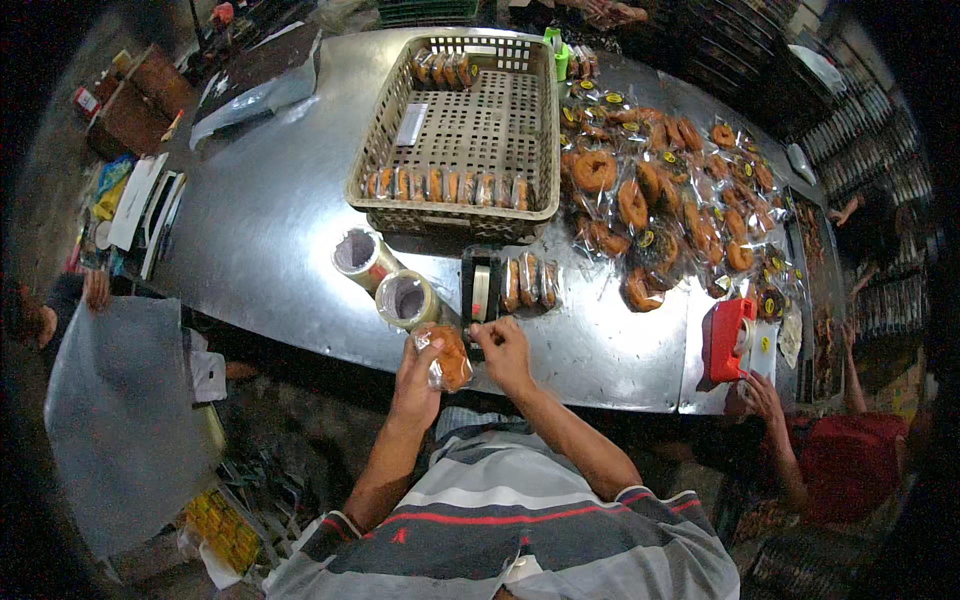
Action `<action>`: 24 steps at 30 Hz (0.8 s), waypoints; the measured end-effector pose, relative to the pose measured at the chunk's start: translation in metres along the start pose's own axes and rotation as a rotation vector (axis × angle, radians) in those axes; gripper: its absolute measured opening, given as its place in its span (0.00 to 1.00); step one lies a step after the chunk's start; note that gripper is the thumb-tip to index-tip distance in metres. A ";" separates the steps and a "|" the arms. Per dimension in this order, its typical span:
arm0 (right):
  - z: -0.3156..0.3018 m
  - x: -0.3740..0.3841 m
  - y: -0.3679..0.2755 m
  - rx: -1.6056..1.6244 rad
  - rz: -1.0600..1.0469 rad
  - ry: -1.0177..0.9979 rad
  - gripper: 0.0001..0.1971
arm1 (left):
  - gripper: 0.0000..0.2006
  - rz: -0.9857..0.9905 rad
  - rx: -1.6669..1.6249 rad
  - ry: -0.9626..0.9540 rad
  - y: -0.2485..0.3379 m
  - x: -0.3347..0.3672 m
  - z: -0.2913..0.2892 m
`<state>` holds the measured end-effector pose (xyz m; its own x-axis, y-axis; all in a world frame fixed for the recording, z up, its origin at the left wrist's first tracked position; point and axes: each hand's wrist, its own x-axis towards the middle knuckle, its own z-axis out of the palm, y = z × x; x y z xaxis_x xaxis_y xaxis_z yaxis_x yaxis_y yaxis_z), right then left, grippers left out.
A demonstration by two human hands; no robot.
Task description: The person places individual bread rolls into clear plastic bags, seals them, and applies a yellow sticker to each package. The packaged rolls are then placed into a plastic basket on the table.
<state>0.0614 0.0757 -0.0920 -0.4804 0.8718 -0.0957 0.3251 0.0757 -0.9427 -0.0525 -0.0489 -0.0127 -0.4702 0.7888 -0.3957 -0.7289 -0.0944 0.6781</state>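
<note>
My left hand (418, 372) holds a doughnut in a clear plastic bag (447, 355) at the near edge of the metal table (270, 220). My right hand (503, 352) pinches the bag's top just below a black tape dispenser (480, 292). Three bagged doughnuts (529, 283) stand on edge right beside the dispenser. A beige plastic basket (465, 130) further back holds a row of bagged doughnuts along its near wall and a few at its far end.
Two rolls of tape (385, 280) lie left of the dispenser. A heap of bagged doughnuts (670, 200) covers the table's right side. Another person's hand (762, 395) rests by a red tape dispenser (728, 338). At left, someone holds a large plastic bag (120, 420).
</note>
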 end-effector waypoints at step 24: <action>-0.151 -0.027 -0.059 -0.119 -0.441 0.009 0.21 | 0.25 -0.526 0.275 -0.386 -0.009 0.047 0.090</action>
<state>0.1785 0.1213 0.0142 -0.5870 0.7478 0.3102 0.1821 0.4953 -0.8494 -0.0229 0.0435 0.0186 0.1573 0.8513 -0.5006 -0.6347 0.4755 0.6092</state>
